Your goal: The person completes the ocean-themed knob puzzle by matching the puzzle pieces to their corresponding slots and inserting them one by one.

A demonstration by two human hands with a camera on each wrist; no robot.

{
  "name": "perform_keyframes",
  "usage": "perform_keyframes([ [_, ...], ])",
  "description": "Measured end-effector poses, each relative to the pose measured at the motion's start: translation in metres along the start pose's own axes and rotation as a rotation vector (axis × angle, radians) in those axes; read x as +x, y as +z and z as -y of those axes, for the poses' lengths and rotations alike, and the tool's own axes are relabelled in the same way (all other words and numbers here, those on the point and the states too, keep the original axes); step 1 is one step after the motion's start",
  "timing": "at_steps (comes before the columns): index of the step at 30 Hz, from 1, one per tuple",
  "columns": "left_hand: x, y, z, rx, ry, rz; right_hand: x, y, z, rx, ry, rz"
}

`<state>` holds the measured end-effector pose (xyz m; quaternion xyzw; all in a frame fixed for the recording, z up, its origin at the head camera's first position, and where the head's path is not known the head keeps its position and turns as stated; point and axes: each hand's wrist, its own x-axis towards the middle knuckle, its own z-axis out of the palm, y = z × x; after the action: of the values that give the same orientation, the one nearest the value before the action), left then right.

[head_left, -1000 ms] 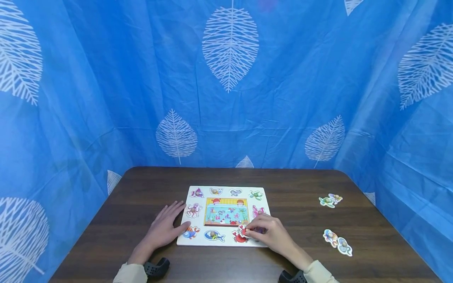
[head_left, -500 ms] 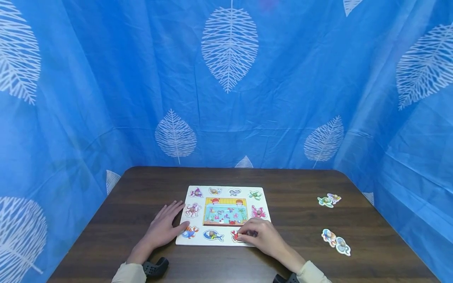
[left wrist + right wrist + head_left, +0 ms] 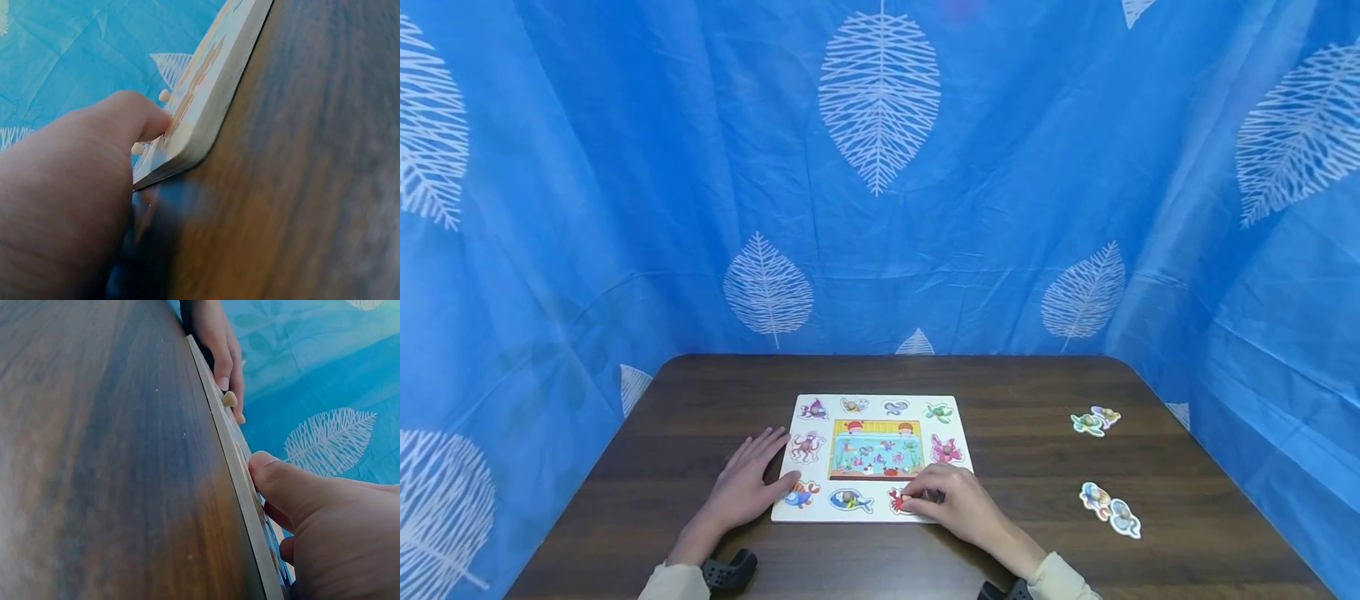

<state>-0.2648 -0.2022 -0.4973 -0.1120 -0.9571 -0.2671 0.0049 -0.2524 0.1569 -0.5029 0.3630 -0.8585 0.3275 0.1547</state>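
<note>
A white puzzle board [image 3: 880, 402] with sea-animal pieces and a fish-tank picture lies on the table. My left hand [image 3: 741, 492] rests along its left edge, fingers spread and straight. In the left wrist view, the thumb [image 3: 150, 122] touches the board's corner. My right hand [image 3: 958, 504] pinches a red crab puzzle piece [image 3: 896, 501] down at the crab spot near the board's lower right. Its fingers cover most of the crab and the board's lower right corner. The right wrist view shows the right thumb [image 3: 265, 465] against the board's face.
To the right on the brown table [image 3: 1015, 400] lie a green turtle piece [image 3: 1087, 425] touching a purple-edged piece [image 3: 1107, 416]. Nearer, an orange-and-blue piece [image 3: 1094, 500] touches a grey piece [image 3: 1124, 518]. Blue leaf-print curtains [image 3: 880, 250] surround the table.
The right hand has moved slightly left and lowered the crab piece from above the board onto the crab spot. The left hand has stayed at the board's left edge.
</note>
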Motion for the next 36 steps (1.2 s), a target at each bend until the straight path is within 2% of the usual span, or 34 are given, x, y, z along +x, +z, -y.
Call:
perform_keyframes([
  [9,0.001,0.002,0.0,-0.004,0.006,-0.015,-0.005,0.0,-0.002,0.026,0.002,-0.007],
  [14,0.002,0.004,-0.001,-0.011,0.013,0.007,-0.011,-0.004,-0.002,0.033,-0.003,-0.011],
  [20,0.0,0.002,-0.002,-0.011,0.012,-0.001,-0.016,-0.009,-0.003,0.051,-0.055,-0.089],
  [24,-0.002,0.001,-0.001,-0.003,0.002,-0.006,-0.023,-0.016,-0.007,0.049,-0.056,-0.165],
  [28,-0.001,0.002,0.0,-0.005,-0.001,0.006,-0.032,-0.032,-0.015,0.001,-0.013,-0.233],
  [36,0.001,0.001,0.001,0.004,0.003,0.002,-0.054,-0.071,-0.041,-0.174,0.085,-0.315],
])
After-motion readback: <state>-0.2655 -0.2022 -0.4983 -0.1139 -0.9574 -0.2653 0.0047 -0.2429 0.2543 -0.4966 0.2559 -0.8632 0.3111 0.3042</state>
